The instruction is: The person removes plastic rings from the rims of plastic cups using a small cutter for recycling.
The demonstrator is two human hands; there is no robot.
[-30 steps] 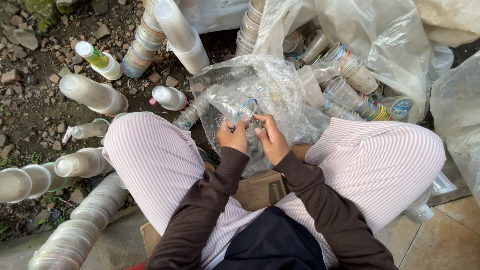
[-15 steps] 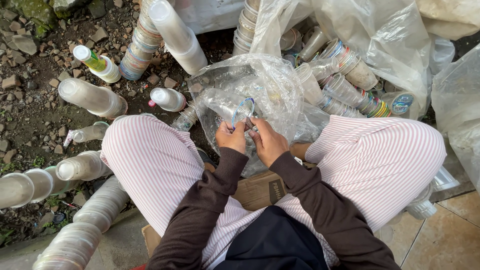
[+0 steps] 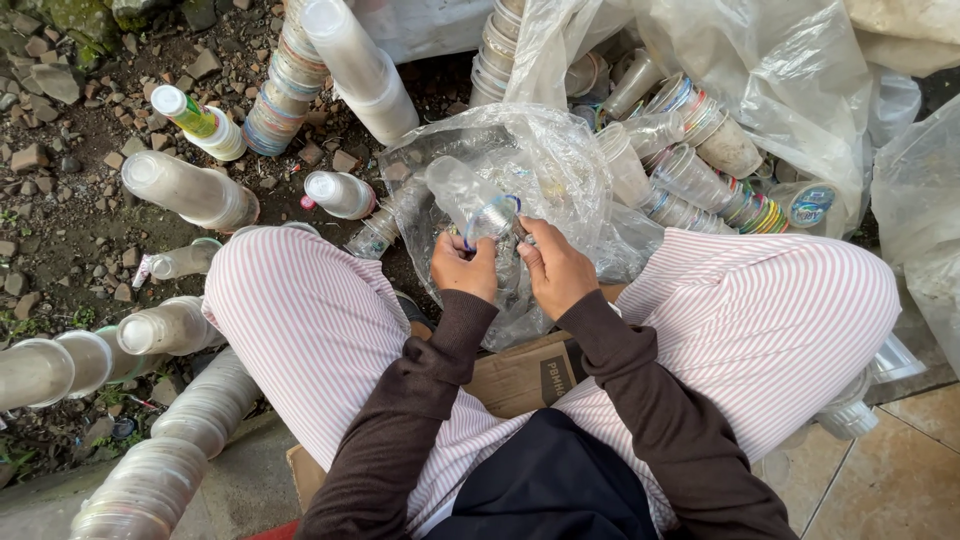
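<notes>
Between the striped knees, a crumpled clear plastic bag (image 3: pixel 560 170) is spread over the ground, with long stacks of nested cups (image 3: pixel 180 440) laid at the near left. Both brown-sleeved forearms are bent inward over it. A clear plastic cup (image 3: pixel 470 200) is gripped at its rim, tilted far-left, by the left hand (image 3: pixel 462 268), fingers curled shut. Its rim's right edge is pinched by the right hand (image 3: pixel 555 268).

Clear plastic cup (image 3: pixel 470 200) w/ blue-edged rim, tilted, held above crumpled clear bag (image 3: pixel 560 170), btwn knees.
</notes>
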